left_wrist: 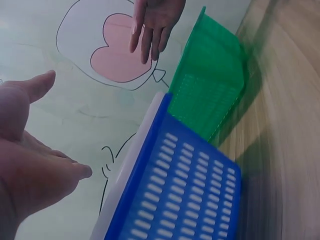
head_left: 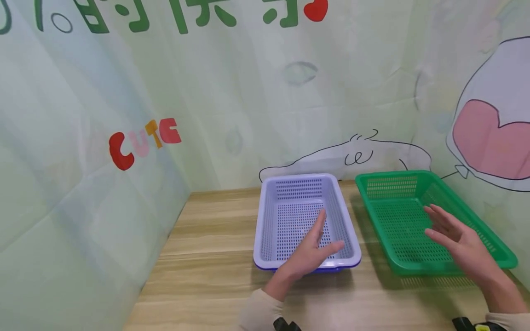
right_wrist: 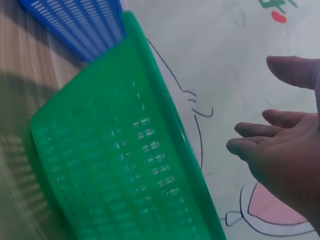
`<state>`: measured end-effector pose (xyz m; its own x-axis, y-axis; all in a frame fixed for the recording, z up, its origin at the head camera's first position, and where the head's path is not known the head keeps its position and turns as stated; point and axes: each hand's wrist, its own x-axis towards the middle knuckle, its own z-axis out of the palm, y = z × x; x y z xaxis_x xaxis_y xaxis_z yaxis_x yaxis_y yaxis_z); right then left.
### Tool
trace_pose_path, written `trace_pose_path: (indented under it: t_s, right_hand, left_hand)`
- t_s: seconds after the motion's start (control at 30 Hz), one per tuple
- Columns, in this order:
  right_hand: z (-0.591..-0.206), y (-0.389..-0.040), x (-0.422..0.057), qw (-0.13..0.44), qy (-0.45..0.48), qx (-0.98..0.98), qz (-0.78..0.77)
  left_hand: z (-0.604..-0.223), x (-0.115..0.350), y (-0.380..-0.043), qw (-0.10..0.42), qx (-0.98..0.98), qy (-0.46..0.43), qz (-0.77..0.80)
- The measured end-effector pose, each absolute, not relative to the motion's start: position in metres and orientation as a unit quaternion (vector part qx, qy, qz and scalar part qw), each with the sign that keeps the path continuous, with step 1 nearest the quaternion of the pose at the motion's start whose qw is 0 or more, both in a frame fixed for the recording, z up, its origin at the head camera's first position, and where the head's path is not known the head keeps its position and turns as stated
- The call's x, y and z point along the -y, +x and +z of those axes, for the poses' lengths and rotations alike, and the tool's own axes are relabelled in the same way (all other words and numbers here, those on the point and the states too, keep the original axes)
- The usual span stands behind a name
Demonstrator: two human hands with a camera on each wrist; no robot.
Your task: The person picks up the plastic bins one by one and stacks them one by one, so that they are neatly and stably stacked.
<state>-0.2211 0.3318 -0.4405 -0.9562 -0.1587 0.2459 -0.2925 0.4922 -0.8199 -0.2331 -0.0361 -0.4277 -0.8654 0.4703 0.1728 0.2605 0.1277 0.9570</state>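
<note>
A lavender basket point(head_left: 269, 220) with slotted walls stands on the wooden table, and a blue one point(left_wrist: 180, 185) shows beneath its rim. My left hand point(head_left: 308, 253) hovers over its near part, fingers straight and thumb spread, holding nothing. To the right is a green slotted basket point(head_left: 397, 220). Above its right side hangs my right hand point(head_left: 468, 248), fingers loosely extended and thumb apart, with nothing in it. In the right wrist view, the right hand point(right_wrist: 290, 140) is higher than the green rim point(right_wrist: 165, 115) and apart from it. Both baskets show bare slotted floors.
The wooden table point(head_left: 207, 253) extends left of the lavender basket and along the front. Behind the baskets hangs a printed cloth point(head_left: 232, 92) with a heart balloon drawing point(head_left: 488, 142). Another cloth wall point(head_left: 83, 207) borders the table's left side.
</note>
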Motion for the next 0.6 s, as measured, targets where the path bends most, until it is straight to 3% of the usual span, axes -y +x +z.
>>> trace_pose_path:
  t_s: [0.6]
  right_hand:
    - [-0.471,-0.208,-0.392,0.154,0.046,0.857,0.490]
  left_hand:
    - [-0.435,-0.025,-0.218,0.126,-0.736,0.263,0.611]
